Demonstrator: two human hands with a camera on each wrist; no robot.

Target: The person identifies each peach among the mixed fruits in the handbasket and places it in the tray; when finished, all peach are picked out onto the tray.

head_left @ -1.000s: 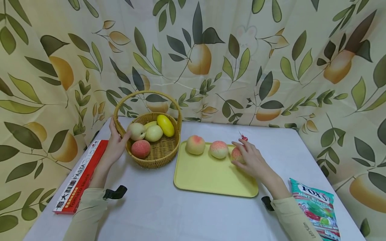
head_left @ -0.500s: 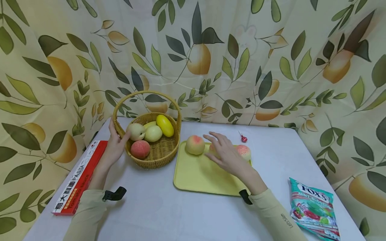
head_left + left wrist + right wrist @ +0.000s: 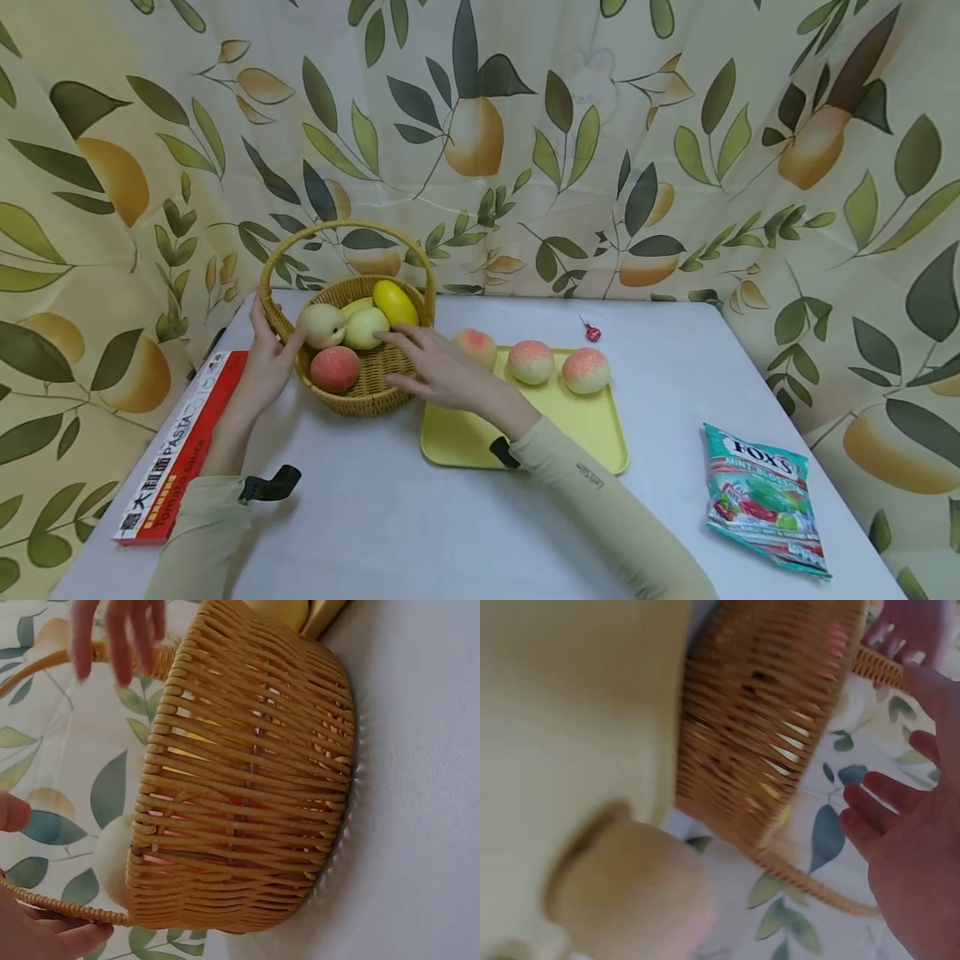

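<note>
My left hand grips the wicker basket at the left base of its arched handle. Inside lie a red peach, two pale round fruits and a yellow oval fruit, with another yellow piece partly hidden behind. Fingers spread and nothing in them, my right hand hovers over the basket's right rim; the right wrist view shows its bare palm. To the right, three pink-tinged peaches sit in a row on a yellow tray, the leftmost partly covered by the right hand.
A red pasta box lies along the table's left side, beside the left forearm. On the right is a green candy bag. A small red wrapped lollipop lies behind the tray. A leaf-patterned curtain hangs at the table's back.
The right hand has swept left from the rightmost peach, across the tray, to the basket's rim. The left hand keeps its hold on the basket; the peaches stay on the tray.
</note>
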